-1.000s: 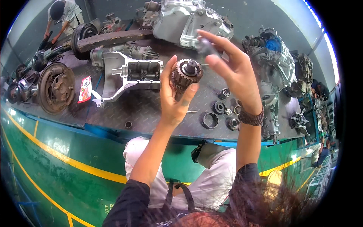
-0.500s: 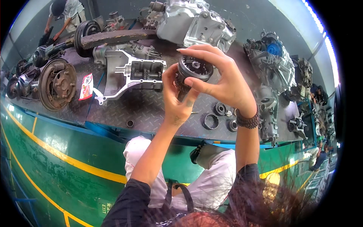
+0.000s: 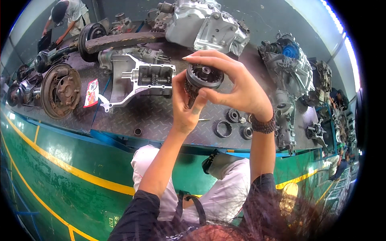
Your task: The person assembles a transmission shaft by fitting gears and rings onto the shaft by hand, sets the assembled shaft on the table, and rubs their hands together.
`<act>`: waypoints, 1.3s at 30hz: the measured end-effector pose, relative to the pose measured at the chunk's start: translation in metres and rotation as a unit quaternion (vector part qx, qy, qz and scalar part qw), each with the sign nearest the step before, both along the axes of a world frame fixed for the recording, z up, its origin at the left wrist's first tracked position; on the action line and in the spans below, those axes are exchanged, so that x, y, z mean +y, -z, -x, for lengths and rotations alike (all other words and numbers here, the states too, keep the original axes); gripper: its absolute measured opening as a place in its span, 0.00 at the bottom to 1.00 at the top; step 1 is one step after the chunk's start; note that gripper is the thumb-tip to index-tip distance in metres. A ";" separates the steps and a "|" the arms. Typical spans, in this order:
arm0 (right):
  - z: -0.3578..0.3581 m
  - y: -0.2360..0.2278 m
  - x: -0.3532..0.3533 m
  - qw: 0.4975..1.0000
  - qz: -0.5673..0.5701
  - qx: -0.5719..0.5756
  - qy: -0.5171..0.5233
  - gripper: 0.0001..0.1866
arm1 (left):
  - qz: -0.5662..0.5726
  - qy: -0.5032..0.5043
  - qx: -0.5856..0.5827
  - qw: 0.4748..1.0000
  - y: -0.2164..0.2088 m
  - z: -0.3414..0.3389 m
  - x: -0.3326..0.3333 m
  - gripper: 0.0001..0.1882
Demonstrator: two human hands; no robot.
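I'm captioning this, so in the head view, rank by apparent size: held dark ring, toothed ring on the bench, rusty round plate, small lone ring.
Rusty round plate
Held dark ring (nearer the camera)
Toothed ring
Small lone ring

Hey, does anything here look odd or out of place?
The red-white packet looks out of place: bright packaging beside the open housing. The round plate left of it is brown, apparently rusty. The held gear unit shows no obvious damage.
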State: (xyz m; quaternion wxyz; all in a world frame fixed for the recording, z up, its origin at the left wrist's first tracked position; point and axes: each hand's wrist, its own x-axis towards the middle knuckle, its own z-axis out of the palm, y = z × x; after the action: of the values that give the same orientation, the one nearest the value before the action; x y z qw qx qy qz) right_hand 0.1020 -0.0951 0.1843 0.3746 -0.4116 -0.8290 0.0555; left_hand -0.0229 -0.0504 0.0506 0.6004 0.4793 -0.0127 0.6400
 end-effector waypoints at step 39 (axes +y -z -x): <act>0.030 0.035 -0.003 0.982 -0.077 0.122 0.123 0.24 | 0.060 -0.199 0.075 0.975 0.041 -0.001 0.019 0.33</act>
State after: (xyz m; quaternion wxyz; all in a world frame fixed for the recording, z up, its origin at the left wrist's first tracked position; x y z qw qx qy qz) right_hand 0.0718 -0.0981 0.1494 0.5075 -0.4707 -0.7217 -0.0049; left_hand -0.0222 -0.0309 0.0096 0.4879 0.4821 0.1661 0.7084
